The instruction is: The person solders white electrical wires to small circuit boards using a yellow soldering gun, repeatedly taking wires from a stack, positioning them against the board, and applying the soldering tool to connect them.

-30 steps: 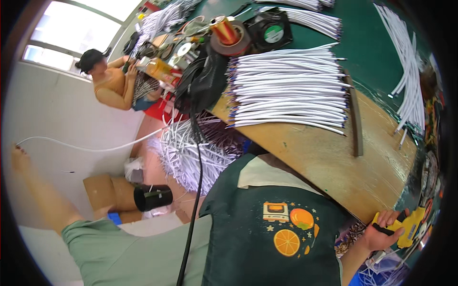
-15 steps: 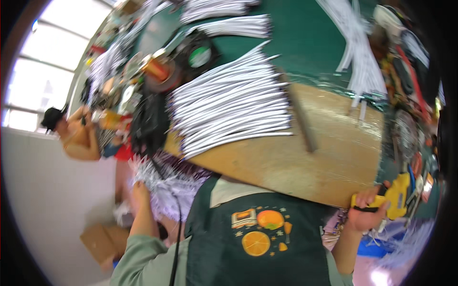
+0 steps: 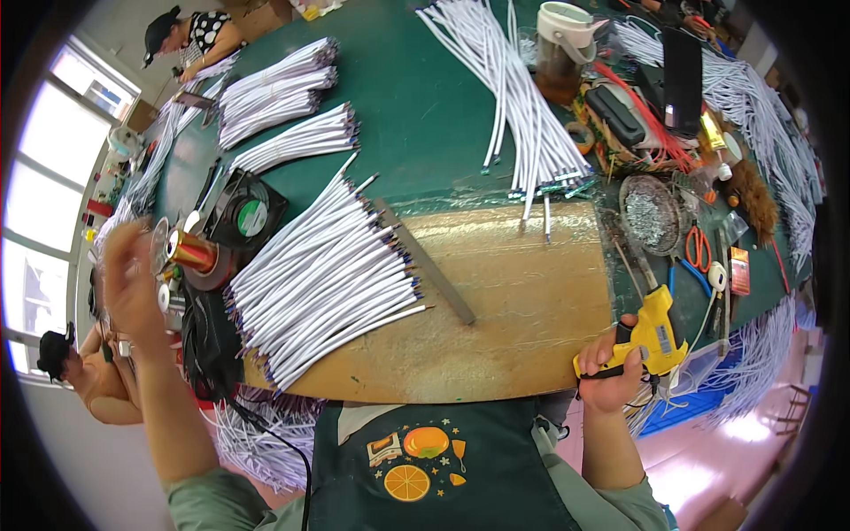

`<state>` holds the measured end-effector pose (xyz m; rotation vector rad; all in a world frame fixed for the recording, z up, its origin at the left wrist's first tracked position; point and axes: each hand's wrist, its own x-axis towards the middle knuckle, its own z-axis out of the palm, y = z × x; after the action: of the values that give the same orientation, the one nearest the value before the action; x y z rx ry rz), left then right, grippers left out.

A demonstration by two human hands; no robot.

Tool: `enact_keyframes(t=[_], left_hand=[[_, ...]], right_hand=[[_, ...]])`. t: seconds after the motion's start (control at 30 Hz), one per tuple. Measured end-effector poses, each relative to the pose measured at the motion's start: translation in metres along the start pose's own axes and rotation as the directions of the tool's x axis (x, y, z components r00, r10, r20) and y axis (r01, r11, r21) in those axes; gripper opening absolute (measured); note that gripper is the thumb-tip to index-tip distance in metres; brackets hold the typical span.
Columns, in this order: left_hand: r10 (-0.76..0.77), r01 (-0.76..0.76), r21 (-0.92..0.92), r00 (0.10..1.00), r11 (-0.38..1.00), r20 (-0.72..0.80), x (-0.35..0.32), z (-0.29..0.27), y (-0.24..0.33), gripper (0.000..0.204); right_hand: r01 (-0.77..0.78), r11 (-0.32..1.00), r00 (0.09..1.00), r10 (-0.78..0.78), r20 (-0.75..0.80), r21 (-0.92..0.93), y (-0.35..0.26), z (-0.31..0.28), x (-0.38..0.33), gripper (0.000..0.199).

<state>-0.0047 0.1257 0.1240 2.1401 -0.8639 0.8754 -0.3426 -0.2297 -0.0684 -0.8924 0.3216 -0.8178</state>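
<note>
1. The left hand is up at the left end of the bench, just beside a copper-coloured spool; it is no longer out over the floor with a loose white cable trailing from it, so that cable seems let go, though blur leaves me unable to tell whether the fingers are wide or narrow
2. A black fan sits right of the spool, and next comes a row of dark-tipped white cables, lying side by side partly on a wooden board; the row looks unchanged
3. A flat metal bar lies aslant near the cables' right-hand ends
4. The right hand keeps its fingers wrapped round the handle of a yellow glue gun at the board's right front corner, so only the left hand's role appears to shift
5. Blue-handled pliers and orange-handled scissors lie beyond the gun
</note>
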Motion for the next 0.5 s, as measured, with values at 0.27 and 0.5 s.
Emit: enact_keyframes(t=[0.27,0.5], left_hand=[[0.014,0.138,-0.156,0.704,0.978,0.710,0.009,0.284,0.111,0.030],[-0.276,0.435,0.071,0.428,0.898,0.861,0.020,0.375,0.136,0.034]], right_hand=[[-0.048,0.997,0.995,0.053,-0.081,0.066,-0.002,-0.004,-0.003,0.055],[-0.004,1.000,0.998,0.005,-0.068,0.017,-0.003,0.005,-0.004,0.052]])
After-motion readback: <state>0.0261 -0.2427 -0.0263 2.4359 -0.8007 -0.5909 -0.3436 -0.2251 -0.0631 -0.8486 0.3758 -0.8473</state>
